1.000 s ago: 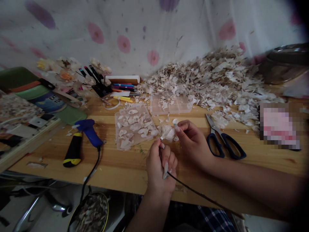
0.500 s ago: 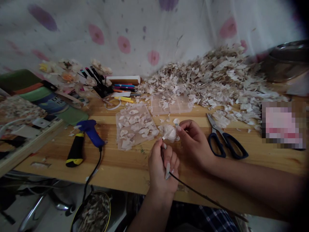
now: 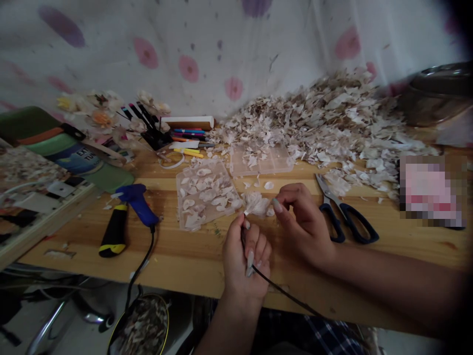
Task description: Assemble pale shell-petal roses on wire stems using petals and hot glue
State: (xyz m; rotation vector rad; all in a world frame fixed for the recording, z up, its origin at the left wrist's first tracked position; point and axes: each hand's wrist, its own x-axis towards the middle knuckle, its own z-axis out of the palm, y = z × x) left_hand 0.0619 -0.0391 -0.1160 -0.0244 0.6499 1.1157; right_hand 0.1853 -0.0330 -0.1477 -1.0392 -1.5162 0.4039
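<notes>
My left hand is closed round a thin dark stem, which runs out below it toward the lower right. At the stem's top, just above my thumb, sits a white papery flower of layered pale petals. My right hand hovers just right of the flower, apart from it. Its thumb and forefinger are pinched together; whatever is between them, if anything, is too small to make out. A loose pale petal lies on the table behind the flower.
Left of the hands is a clear tray of petals; behind it, another clear tray. Scissors lie to the right. A blue glue gun with a cord stands left. A large heap of pale flakes fills the back.
My right hand has drawn away from the flower, a little to the right. My left hand, with the stem and flower, has shifted slightly left.
</notes>
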